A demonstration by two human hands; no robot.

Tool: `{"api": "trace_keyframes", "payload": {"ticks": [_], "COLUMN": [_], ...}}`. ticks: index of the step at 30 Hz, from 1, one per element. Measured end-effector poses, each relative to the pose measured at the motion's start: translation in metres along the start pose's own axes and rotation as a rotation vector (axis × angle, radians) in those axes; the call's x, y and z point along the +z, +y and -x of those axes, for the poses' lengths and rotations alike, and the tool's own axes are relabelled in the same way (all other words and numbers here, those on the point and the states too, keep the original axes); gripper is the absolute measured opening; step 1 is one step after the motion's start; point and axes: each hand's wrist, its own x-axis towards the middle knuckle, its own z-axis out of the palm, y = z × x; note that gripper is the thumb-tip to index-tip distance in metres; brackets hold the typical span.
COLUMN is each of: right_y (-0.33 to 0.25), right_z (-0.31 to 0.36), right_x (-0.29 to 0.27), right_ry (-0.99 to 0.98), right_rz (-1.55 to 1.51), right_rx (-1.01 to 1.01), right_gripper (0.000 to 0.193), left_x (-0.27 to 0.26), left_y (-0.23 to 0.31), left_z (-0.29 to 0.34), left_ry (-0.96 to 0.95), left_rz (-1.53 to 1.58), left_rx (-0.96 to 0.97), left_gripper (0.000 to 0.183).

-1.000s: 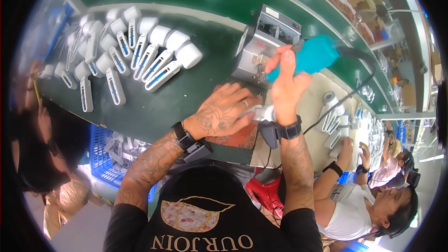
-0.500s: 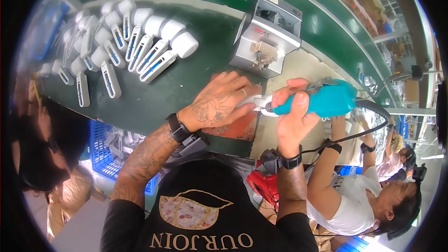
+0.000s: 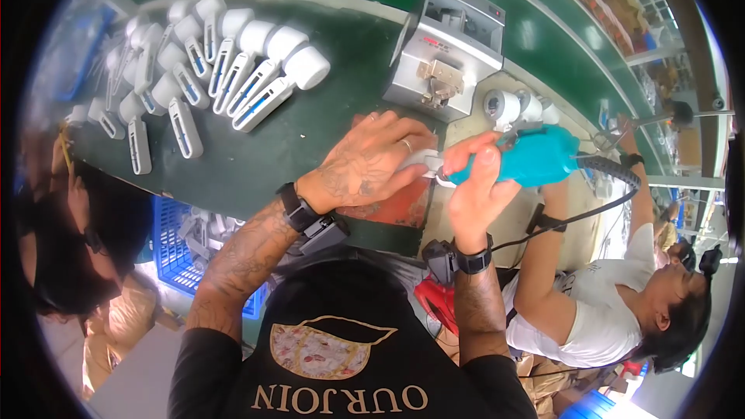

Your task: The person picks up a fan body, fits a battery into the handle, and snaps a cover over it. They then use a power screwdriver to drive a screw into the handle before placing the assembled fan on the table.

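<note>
My right hand (image 3: pixel 479 195) is wrapped around a teal electric screwdriver (image 3: pixel 542 157), held nearly level with its tip toward the left. The tip meets a small white plastic part (image 3: pixel 423 161) that my left hand (image 3: pixel 363 159) grips against the bench. My left fingers cover most of that part, so its full shape is hidden. Under my hands lies a worn red patch (image 3: pixel 392 213) on the green bench top. A black cable (image 3: pixel 621 169) runs from the screwdriver's rear end and curves back below it.
White round-headed handles (image 3: pixel 306 68) lie in rows at the left of the bench. A grey metal machine (image 3: pixel 446 54) stands beyond my hands, with white round pieces (image 3: pixel 503 109) beside it. A blue basket (image 3: pixel 174 244) sits lower left. A co-worker (image 3: pixel 582 302) is close on the right.
My right hand and the screwdriver tip have shifted slightly left. White round pieces now stand beside the machine. The co-worker's far arm has stretched outward over the bench.
</note>
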Motion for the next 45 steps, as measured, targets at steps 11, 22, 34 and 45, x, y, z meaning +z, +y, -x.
{"api": "trace_keyframes", "payload": {"ticks": [11,22,34,45], "right_y": [-0.056,-0.053,-0.052,-0.073], "right_z": [0.030,0.055,0.060,0.077], "right_x": [-0.017,-0.017,-0.021,-0.034], "right_ry": [0.202,0.174,0.140,0.152], "right_rz": [-0.424,-0.235,-0.230,-0.121], "right_rx": [-0.005,0.044,0.114,0.097], "right_gripper": [0.052,0.052,0.061,0.063], "left_x": [-0.023,-0.231,-0.209,0.130], "left_y": [0.032,-0.139,-0.088,0.038], "left_z": [0.046,0.169,0.064,-0.114], "left_ry": [0.038,1.015,0.758,-0.152], "left_rz": [0.035,-0.202,-0.171,0.017], "left_rx": [0.241,-0.797,-0.658,0.068], "left_gripper": [0.022,0.047,0.032,0.053]}}
